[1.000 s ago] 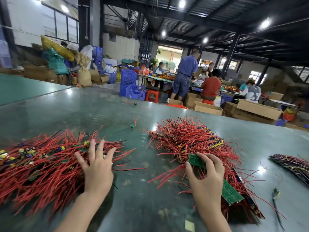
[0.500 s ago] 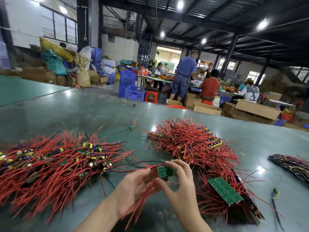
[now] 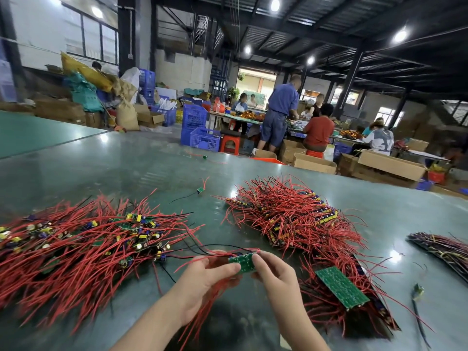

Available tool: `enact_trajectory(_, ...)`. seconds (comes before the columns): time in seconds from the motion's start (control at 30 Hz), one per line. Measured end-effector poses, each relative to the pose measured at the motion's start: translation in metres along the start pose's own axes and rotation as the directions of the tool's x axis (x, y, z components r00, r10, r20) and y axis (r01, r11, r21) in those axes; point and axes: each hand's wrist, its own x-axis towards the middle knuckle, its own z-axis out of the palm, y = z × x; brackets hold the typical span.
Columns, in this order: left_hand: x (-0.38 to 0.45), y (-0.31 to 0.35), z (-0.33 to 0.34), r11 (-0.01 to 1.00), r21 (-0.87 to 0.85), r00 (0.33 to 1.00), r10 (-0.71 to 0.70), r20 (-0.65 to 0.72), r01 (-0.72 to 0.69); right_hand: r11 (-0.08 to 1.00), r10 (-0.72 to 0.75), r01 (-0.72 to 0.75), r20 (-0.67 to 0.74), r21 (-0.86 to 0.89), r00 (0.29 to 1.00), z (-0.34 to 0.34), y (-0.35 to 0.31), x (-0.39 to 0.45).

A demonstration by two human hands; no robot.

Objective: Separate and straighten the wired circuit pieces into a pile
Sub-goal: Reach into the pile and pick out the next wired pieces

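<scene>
From the head view, we pinch a small green circuit board with red wires (image 3: 242,262) between both hands above the grey-green bench (image 3: 126,171): our left hand (image 3: 202,287) and right hand (image 3: 276,279) each have their fingers curled on it. Its wires trail into the tangled red-wired heap (image 3: 83,249) at left; pulling could drag neighbours along. We read no writing anywhere.

1. Left hand (image 3: 202,282): forearm enters from bottom centre, angled up-right; palm faces up, fingers curled, fingertips pinching left end of board (image 3: 242,262).
2. Right hand (image 3: 276,282): back of hand to camera, fingers pinching board's right end.
3. Hands just beside each other, raised, probably off the surface.
</scene>
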Motion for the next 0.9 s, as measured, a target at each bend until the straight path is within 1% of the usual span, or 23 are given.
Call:
enact_trajectory(0.07,0.0,0.001,0.0,0.999,0.034,1.0,-0.003,-0.006,0.003,0.997,0.039,-0.041,0.027,0.067,0.999,0.0,-0.002,0.0)
enact_trajectory(0.13,0.0,0.003,-0.001,0.996,0.086,1.0,0.002,-0.015,-0.001,0.996,0.03,-0.033,0.04,0.086,0.999,0.0,-0.004,-0.001)
enact_trajectory(0.2,-0.001,0.005,-0.003,0.987,0.159,1.0,0.02,-0.011,-0.018,0.998,0.003,-0.006,0.055,0.064,0.998,0.0,-0.006,-0.002)
enact_trajectory(0.27,-0.002,0.006,-0.003,0.974,0.223,0.999,0.044,-0.012,-0.04,0.999,-0.034,0.034,0.072,-0.002,0.997,0.0,-0.006,-0.003)
enact_trajectory(0.37,-0.004,0.006,-0.001,0.954,0.291,0.996,0.083,-0.016,-0.074,0.998,-0.048,0.05,0.051,-0.041,0.998,0.0,-0.006,-0.003)
enact_trajectory(0.47,-0.003,0.005,0.0,0.949,0.307,0.995,0.091,-0.041,-0.074,0.999,-0.04,0.041,0.078,-0.016,0.996,-0.001,-0.009,-0.004)
enact_trajectory(0.6,0.0,0.005,-0.001,0.963,0.266,0.994,0.065,-0.082,-0.041,0.999,-0.033,0.034,0.108,-0.01,0.994,-0.001,-0.013,-0.006)
enact_trajectory(0.73,0.0,0.005,0.0,0.942,0.328,0.993,0.1,-0.06,-0.075,0.999,-0.029,0.034,0.128,-0.037,0.991,-0.002,-0.014,-0.006)
enact_trajectory(0.9,-0.001,0.005,0.002,0.924,0.366,0.987,0.145,-0.063,-0.113,0.995,-0.019,0.032,0.138,-0.094,0.99,-0.001,-0.01,-0.004)
